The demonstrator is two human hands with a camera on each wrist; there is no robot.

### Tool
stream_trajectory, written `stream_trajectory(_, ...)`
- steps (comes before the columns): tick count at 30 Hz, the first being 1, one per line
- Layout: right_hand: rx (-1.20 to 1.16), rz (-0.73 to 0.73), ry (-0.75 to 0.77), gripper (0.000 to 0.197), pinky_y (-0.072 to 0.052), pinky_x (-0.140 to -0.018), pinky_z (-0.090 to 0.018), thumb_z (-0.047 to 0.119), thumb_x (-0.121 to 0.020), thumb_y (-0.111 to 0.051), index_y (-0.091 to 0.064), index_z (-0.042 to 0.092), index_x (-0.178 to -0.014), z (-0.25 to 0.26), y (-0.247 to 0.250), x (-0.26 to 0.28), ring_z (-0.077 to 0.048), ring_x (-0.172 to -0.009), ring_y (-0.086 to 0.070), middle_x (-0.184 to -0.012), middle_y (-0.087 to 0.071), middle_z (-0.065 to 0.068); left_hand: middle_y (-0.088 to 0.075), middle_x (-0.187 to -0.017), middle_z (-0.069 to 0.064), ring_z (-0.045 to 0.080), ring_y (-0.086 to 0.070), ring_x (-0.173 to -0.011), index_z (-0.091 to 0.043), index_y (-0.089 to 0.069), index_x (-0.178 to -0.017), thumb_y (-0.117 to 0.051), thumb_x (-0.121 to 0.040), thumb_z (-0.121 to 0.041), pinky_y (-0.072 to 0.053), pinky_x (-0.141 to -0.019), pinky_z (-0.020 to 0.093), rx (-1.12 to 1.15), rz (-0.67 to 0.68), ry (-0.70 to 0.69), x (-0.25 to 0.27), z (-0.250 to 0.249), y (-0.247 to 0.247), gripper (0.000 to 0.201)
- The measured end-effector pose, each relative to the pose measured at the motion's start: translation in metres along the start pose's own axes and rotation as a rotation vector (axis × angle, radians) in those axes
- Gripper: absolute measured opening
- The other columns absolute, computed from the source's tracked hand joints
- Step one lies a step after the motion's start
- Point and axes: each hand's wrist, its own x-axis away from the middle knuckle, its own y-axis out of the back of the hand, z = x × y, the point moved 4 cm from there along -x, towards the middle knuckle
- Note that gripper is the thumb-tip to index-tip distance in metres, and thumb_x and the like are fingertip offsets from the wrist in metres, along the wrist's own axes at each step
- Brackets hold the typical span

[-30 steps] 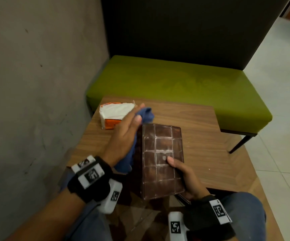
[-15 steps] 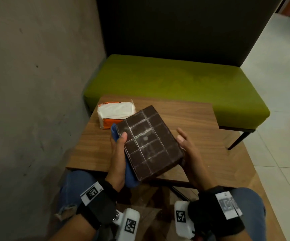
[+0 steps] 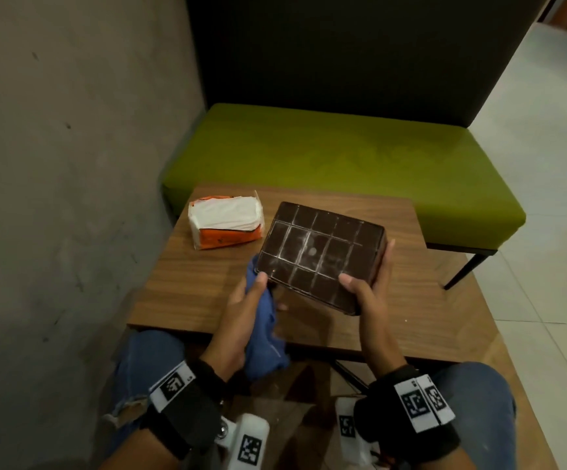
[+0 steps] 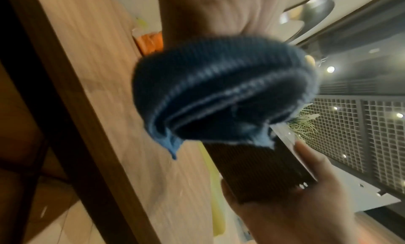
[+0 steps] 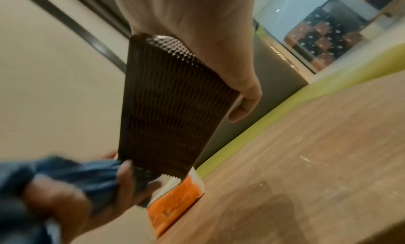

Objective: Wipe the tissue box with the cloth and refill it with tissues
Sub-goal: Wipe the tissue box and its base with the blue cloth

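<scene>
Gripping the tissue box [image 3: 321, 252] edges, both hands; left hand [image 3: 238, 320] also bunches cloth [image 3: 263, 329].

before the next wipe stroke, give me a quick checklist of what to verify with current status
1. Tissue box held firmly: ok, right hand grips its right end, thumb on the gridded face.
2. Cloth in hand: ok, left hand holds the bunched blue cloth.
3. Cloth at the box: ok, it meets the box's left corner.
4. Box lifted off the table: ok, it is tilted above the wood.
5. Tissue pack within reach: ok, it lies on the table beside the box.
6. Box empty and openable: cannot tell, its opening is hidden.
</scene>
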Motion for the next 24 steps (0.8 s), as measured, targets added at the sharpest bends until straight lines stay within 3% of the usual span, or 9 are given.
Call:
stream_trajectory(2,-0.035,-0.017,0.038,0.098,-0.055,-0.086,-0.022,0.024,-0.075,-0.061,-0.004,0.039,-0.153,0.003,0.009,0.0,-0.006,-0.12,-0.056,-0.144,-0.042,0.013,-0.065,-0.098,0.009,0.028,-0.063,-0.093,-0.018,-0.057,-0.107,-0.045,-0.096,-0.031,-0.054,-0.071,0.028,-0.058,-0.131,-0.179,-0.002,-0.018,0.013,0.022)
stream_trajectory(3,-0.04,-0.021,0.052,0.094,-0.055,-0.087,-0.022,0.022,-0.077,-0.058,-0.005,0.037,-0.153,0.004,0.01,0.001,-0.004,-0.119,-0.056,-0.143,-0.043,0.014,-0.064,-0.107,0.008,0.021,-0.062,-0.102,-0.016,-0.055,-0.116,-0.043,-0.097,-0.028,-0.052,-0.076,0.02,-0.114,-0.183,-0.318,-0.003,-0.029,0.019,0.026)
stream_trajectory(5,-0.05,-0.021,0.061,0.088,-0.054,-0.082,-0.017,0.023,-0.081,-0.054,-0.006,0.035,-0.154,0.006,0.008,0.003,0.004,-0.114,-0.058,-0.137,-0.044,0.021,-0.055,-0.128,-0.008,-0.015,-0.052,-0.107,-0.016,-0.032,-0.143,-0.039,-0.099,-0.022,-0.04,-0.084,0.002,-0.297,-0.172,-0.584,0.003,-0.049,0.014,0.044)
stream_trajectory(7,-0.05,-0.031,0.061,0.084,-0.052,-0.079,-0.015,0.026,-0.083,-0.052,-0.007,0.034,-0.154,0.006,0.004,0.002,0.006,-0.11,-0.06,-0.135,-0.045,0.022,-0.057,-0.115,-0.014,-0.027,-0.047,-0.09,-0.028,-0.013,-0.147,-0.039,-0.099,-0.028,-0.038,-0.078,-0.003,-0.537,-0.07,-0.738,0.016,-0.048,0.0,0.055)
stream_trajectory(10,-0.054,-0.069,0.065,0.083,-0.055,-0.083,-0.021,0.028,-0.083,-0.053,-0.01,0.034,-0.154,0.006,0.004,-0.006,-0.003,-0.113,-0.061,-0.132,-0.048,0.022,-0.043,-0.139,-0.005,-0.003,-0.047,-0.116,-0.039,-0.022,-0.142,-0.043,-0.091,-0.041,-0.048,-0.089,0.015,-0.917,0.124,-0.922,0.035,-0.031,-0.011,0.055)
stream_trajectory(13,-0.058,-0.068,0.057,0.085,-0.055,-0.089,-0.025,0.026,-0.08,-0.055,-0.013,0.034,-0.153,0.006,0.01,-0.008,-0.007,-0.119,-0.058,-0.126,-0.05,0.03,-0.026,-0.153,0.002,0.005,-0.045,-0.118,-0.033,-0.036,-0.141,-0.046,-0.087,-0.023,-0.045,-0.075,0.006,-1.119,0.208,-1.018,0.028,-0.029,-0.002,0.056)
stream_trajectory(17,-0.054,-0.019,0.035,0.092,-0.052,-0.096,-0.029,0.034,-0.074,-0.062,-0.013,0.035,-0.153,0.004,0.004,0.005,-0.006,-0.123,-0.055,-0.139,-0.047,0.019,-0.041,-0.134,0.007,0.012,-0.053,-0.1,-0.027,-0.049,-0.133,-0.057,-0.088,-0.013,-0.052,-0.074,0.022,-0.97,-0.081,-0.941,0.007,-0.059,0.013,0.048)
stream_trajectory(21,-0.074,-0.054,0.01,0.087,-0.056,-0.082,-0.023,0.028,-0.076,-0.056,-0.016,0.031,-0.153,0.0,0.001,0.001,-0.005,-0.11,-0.063,-0.135,-0.051,0.011,-0.042,-0.125,-0.002,0.006,-0.052,-0.093,-0.025,-0.051,-0.129,-0.049,-0.085,-0.035,-0.046,-0.07,0.008,-1.07,0.129,-1.036,0.031,-0.041,-0.012,0.045)
stream_trajectory(24,-0.058,-0.034,0.006,0.086,-0.056,-0.076,-0.019,0.026,-0.076,-0.056,-0.017,0.03,-0.153,-0.003,0.002,0.003,0.0,-0.104,-0.064,-0.129,-0.051,0.017,-0.052,-0.115,0.0,0.012,-0.058,-0.087,-0.022,-0.058,-0.116,-0.049,-0.084,-0.035,-0.055,-0.068,0.027,-1.061,0.092,-0.993,0.026,-0.05,-0.003,0.035)
